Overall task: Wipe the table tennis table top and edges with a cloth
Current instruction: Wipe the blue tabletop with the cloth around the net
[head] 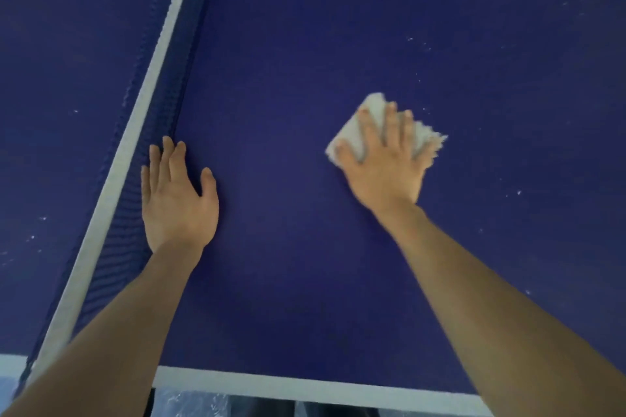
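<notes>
Right hand (pixel 382 162) presses white cloth (pixel 423 135) flat on blue surface (pixel 288 78), grip wide, well right of net (pixel 162 105). Left hand (pixel 178 200) flat, grip wide, beside net.

A crumpled white cloth (pixel 386 132) lies flat on the blue table top (pixel 288 112).

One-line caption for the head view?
Right hand presses white cloth on blue table top; left hand rests flat.
</notes>
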